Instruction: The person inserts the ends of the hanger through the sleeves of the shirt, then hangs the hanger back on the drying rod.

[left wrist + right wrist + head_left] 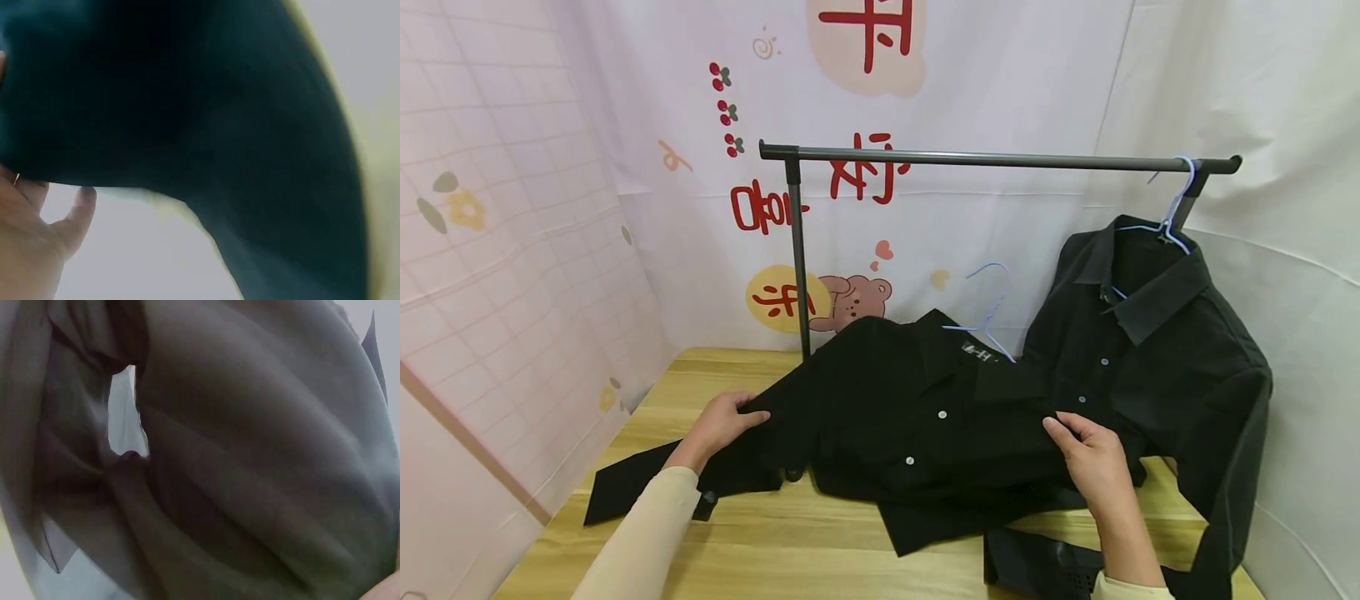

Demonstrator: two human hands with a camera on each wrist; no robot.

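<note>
A black shirt (pixel 872 392) with white buttons lies spread on the wooden table, its collar toward the back. A light blue hanger (pixel 988 321) sticks up out of its neck opening, its hook free of the rack. My left hand (pixel 718 425) holds the shirt's left-side sleeve near the shoulder, thumb on top and fingers partly hidden behind the cloth. At the shirt's other side, my right hand (pixel 1093 462) pinches the fabric between thumb and fingers. Dark cloth fills most of the left wrist view, with the thumb (pixel 78 219) at its lower edge.
A metal garment rack (pixel 1000 158) stands behind the shirt. At its right end hangs a second black shirt (pixel 1157 367) on another light blue hanger (pixel 1172 208), one sleeve trailing onto the table (pixel 820 550). A printed curtain (pixel 1000 75) backs the scene.
</note>
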